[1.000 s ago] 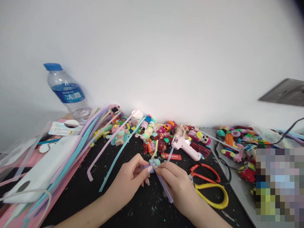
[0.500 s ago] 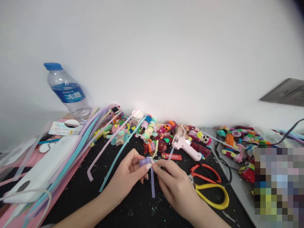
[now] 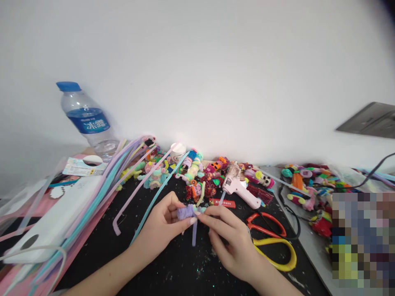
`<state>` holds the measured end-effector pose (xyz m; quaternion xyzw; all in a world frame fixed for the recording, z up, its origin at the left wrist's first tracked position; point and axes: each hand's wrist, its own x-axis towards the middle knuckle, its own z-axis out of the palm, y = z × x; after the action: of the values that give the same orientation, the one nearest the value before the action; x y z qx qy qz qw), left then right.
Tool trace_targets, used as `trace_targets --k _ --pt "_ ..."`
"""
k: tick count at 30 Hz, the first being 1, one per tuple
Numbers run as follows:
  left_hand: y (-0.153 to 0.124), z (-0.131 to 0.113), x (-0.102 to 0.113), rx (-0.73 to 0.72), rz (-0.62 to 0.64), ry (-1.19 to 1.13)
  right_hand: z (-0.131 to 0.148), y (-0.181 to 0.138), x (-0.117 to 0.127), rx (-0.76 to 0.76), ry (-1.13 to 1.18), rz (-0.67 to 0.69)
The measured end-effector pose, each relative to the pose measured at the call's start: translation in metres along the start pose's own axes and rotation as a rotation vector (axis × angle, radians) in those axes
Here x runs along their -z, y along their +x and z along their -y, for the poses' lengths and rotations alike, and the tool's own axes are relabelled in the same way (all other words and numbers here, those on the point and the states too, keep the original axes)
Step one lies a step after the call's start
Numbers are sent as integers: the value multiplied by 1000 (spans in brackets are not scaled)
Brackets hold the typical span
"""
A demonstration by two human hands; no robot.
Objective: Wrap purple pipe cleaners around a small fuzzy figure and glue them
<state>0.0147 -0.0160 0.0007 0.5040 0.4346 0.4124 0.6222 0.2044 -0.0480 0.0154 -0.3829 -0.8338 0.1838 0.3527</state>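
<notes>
Between the thumb and fingers of my left hand (image 3: 163, 222) is a small coil of fuzzy purple pipe cleaner (image 3: 185, 212), lying sideways. A straight purple end (image 3: 194, 235) hangs down from it. My right hand (image 3: 230, 236) pinches the right end of the coil, where a pale blue bit (image 3: 202, 209) shows at the fingertips. A short pale yellow stem (image 3: 201, 195) sticks up from that same end. My fingers partly hide how these pieces join.
A pink glue gun (image 3: 242, 193) lies behind my right hand, near a red-labelled strip (image 3: 224, 203). A tool with red and yellow loop handles (image 3: 291, 250) is at right. Pipe cleaners (image 3: 101, 185) and a water bottle (image 3: 88, 119) are left; fuzzy figures (image 3: 194, 168) line the wall.
The purple coil has tilted and shifted slightly left, showing more of its side. My right fingers have opened a little and moved, still pinching at its right end.
</notes>
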Motion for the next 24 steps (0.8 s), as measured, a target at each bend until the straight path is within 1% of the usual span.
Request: trace_targets --k 3,6,8,10,12,15,19,21,24 --pt "0 0 2 -24 -7 12 -7 0 3 -50 -92 -163" --pt "-1 1 3 -73 -29 36 -19 3 9 -163 -334 -335" --pt "-2 1 3 -99 -47 50 -28 5 13 -266 -526 -363" --pt "-2 1 4 -124 -63 64 -36 7 18 -399 -677 -342" --pt "-3 1 4 -147 -66 71 -43 7 21 -514 -769 -306" --pt "-3 0 5 -162 -52 81 -52 5 25 -598 -808 -235" --pt "-3 -3 5 -153 -72 123 -62 2 32 -633 -754 -151" --pt "-3 -5 5 -138 -87 145 -64 3 36 -633 -712 -185" --pt "-3 -6 6 -126 -80 159 -62 4 42 -643 -599 -332"
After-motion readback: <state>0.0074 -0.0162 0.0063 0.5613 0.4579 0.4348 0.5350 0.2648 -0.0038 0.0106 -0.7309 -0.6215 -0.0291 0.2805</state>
